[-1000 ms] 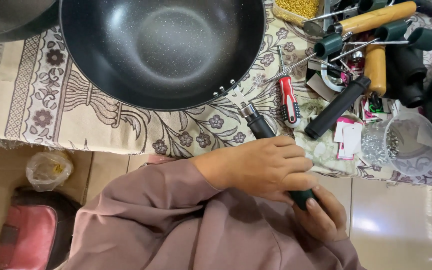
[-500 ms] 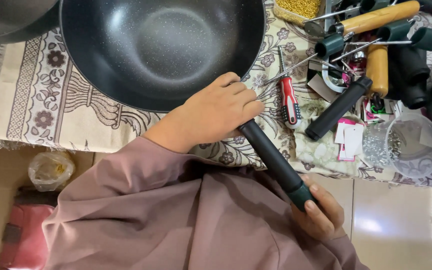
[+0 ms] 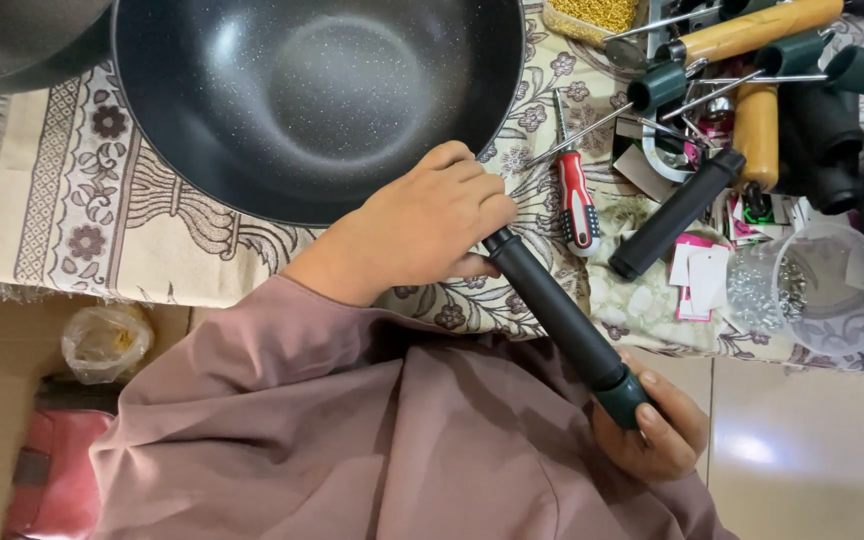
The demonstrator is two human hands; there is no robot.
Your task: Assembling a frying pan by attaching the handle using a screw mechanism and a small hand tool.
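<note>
The stiff, light-looking black pan handle (image 3: pixel 552 305), slanting toward five o'clock from the wok (image 3: pixel 317 100), is clamped at its green end by the right hand (image 3: pixel 657 430) and pinched at its top by the left hand (image 3: pixel 422 225), both sound holds.

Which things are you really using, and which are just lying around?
In use: wok; black handle, held by left hand and right hand.
Lying about: red screwdriver; loose black handle; wooden handles; plastic cup.
</note>
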